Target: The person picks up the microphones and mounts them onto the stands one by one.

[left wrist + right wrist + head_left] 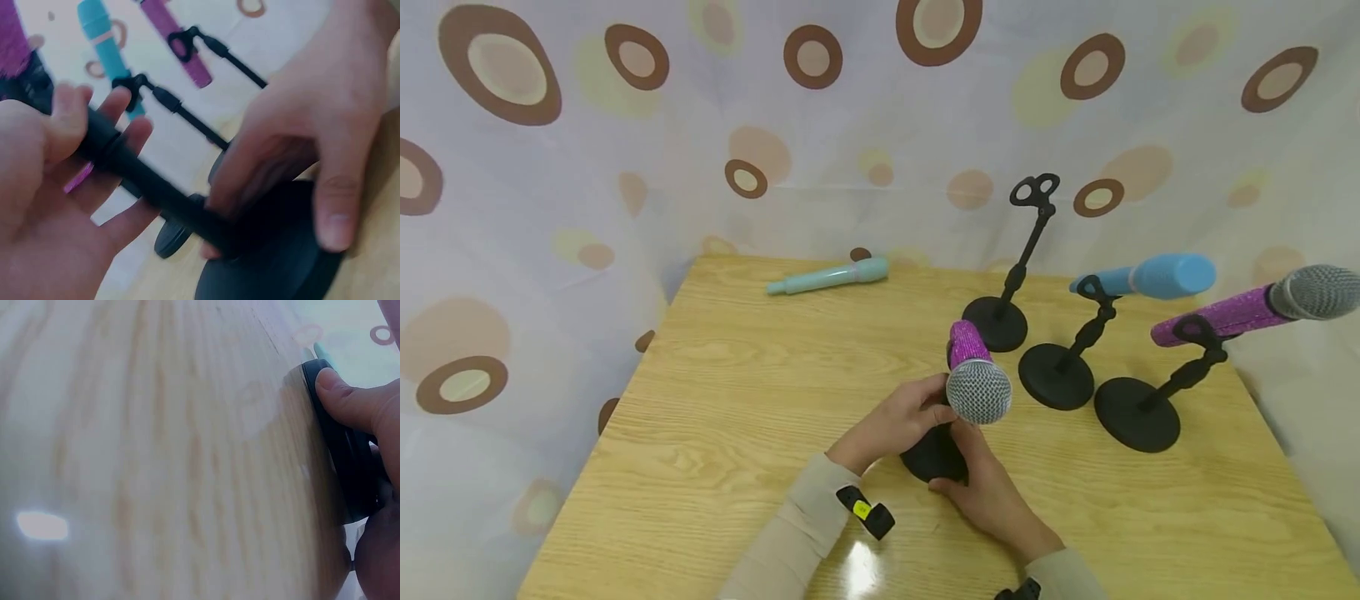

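Note:
A purple glittery microphone [968,343] with a silver mesh head sits in the clip of a black microphone stand [934,457], its head toward me. My left hand [898,423] holds the stand's upper pole [169,194] between thumb and fingers, just below the clip, in the left wrist view. Lower down, my right hand [988,496] grips the round base, its thumb on the rim and fingers across the top near the pole. The right wrist view shows the base [344,462] edge-on, close over the wooden table, under the right thumb.
To the right stand a blue microphone [1172,276] and another purple microphone [1232,317], each on a black stand. Behind them is a stand [995,323] with a bare clip. A pale teal microphone [827,277] lies at the table's [722,375] back, before a patterned curtain [850,108].

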A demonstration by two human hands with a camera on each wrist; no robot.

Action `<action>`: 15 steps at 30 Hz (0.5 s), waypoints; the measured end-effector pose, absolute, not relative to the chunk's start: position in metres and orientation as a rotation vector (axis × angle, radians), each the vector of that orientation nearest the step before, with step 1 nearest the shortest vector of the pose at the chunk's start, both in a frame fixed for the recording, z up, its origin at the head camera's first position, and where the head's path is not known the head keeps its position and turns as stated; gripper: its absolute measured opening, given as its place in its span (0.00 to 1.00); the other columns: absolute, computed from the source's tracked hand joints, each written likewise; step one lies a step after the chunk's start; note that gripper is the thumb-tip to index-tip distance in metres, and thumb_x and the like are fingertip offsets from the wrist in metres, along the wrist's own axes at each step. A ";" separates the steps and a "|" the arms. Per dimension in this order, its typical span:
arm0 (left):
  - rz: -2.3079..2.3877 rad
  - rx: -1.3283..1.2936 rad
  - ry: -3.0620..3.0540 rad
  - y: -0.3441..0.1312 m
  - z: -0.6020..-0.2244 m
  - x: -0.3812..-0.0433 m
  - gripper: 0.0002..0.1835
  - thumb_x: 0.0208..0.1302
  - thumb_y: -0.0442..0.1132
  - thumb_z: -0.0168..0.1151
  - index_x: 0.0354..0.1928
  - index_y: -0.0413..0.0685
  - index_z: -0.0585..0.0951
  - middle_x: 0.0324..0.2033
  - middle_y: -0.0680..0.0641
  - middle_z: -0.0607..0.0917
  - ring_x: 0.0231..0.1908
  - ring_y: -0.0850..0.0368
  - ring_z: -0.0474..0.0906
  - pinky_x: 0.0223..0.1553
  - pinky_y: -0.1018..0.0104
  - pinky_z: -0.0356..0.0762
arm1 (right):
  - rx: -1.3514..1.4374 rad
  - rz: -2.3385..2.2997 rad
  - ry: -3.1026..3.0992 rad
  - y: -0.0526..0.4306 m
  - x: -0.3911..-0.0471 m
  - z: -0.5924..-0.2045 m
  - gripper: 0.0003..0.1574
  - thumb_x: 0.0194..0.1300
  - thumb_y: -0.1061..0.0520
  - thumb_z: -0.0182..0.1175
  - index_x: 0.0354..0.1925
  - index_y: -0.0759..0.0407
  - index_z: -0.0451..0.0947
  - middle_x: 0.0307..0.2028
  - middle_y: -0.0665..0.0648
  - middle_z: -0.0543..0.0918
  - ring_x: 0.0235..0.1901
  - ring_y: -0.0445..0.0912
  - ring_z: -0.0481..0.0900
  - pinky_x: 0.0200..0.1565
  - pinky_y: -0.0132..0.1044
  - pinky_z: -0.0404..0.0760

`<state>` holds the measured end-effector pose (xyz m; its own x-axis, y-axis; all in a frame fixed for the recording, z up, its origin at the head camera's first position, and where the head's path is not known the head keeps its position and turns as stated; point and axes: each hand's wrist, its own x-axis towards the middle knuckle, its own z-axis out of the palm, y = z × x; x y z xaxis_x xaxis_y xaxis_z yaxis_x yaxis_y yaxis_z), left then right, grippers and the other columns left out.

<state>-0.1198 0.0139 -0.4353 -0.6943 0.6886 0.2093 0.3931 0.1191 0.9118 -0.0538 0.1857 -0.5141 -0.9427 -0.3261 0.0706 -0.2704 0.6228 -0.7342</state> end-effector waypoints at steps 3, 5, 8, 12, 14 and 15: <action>1.602 1.134 2.106 0.019 -0.438 -0.115 0.20 0.67 0.41 0.44 0.61 0.50 0.61 0.53 0.50 0.73 0.55 0.64 0.67 0.59 0.69 0.65 | -0.513 -1.243 2.767 0.186 -0.054 -0.515 0.60 0.50 0.49 0.66 0.69 0.39 0.37 0.69 0.45 0.47 0.67 0.47 0.51 0.62 0.51 0.58; 1.609 1.174 2.108 0.022 -0.440 -0.111 0.26 0.67 0.46 0.44 0.64 0.49 0.55 0.56 0.49 0.70 0.58 0.64 0.65 0.62 0.67 0.62 | -0.506 -1.246 2.760 0.185 -0.054 -0.515 0.60 0.50 0.50 0.67 0.68 0.38 0.38 0.68 0.44 0.49 0.67 0.45 0.52 0.62 0.50 0.58; 1.602 1.177 2.165 0.030 -0.439 -0.108 0.28 0.64 0.53 0.47 0.62 0.50 0.57 0.53 0.51 0.72 0.55 0.65 0.67 0.61 0.69 0.62 | -0.470 -1.269 2.732 0.186 -0.052 -0.513 0.58 0.50 0.51 0.67 0.67 0.35 0.41 0.66 0.42 0.52 0.66 0.42 0.54 0.62 0.49 0.60; 1.587 1.059 2.238 0.035 -0.439 -0.110 0.16 0.64 0.46 0.51 0.51 0.49 0.69 0.41 0.52 0.78 0.41 0.67 0.72 0.50 0.74 0.71 | -0.457 -1.294 2.681 0.188 -0.053 -0.511 0.57 0.50 0.51 0.67 0.67 0.34 0.41 0.67 0.41 0.52 0.66 0.41 0.54 0.63 0.48 0.59; 1.586 1.001 2.237 0.038 -0.440 -0.113 0.10 0.63 0.40 0.53 0.46 0.48 0.73 0.36 0.52 0.78 0.36 0.67 0.71 0.43 0.75 0.73 | -0.469 -1.292 2.673 0.188 -0.053 -0.511 0.57 0.51 0.50 0.66 0.67 0.35 0.40 0.67 0.42 0.51 0.66 0.42 0.53 0.63 0.49 0.59; 1.594 0.965 2.220 0.040 -0.441 -0.114 0.09 0.62 0.38 0.53 0.43 0.48 0.74 0.34 0.52 0.78 0.34 0.67 0.71 0.40 0.76 0.73 | -0.479 -1.283 2.675 0.189 -0.053 -0.512 0.57 0.51 0.49 0.66 0.68 0.35 0.39 0.67 0.42 0.50 0.66 0.43 0.53 0.63 0.49 0.59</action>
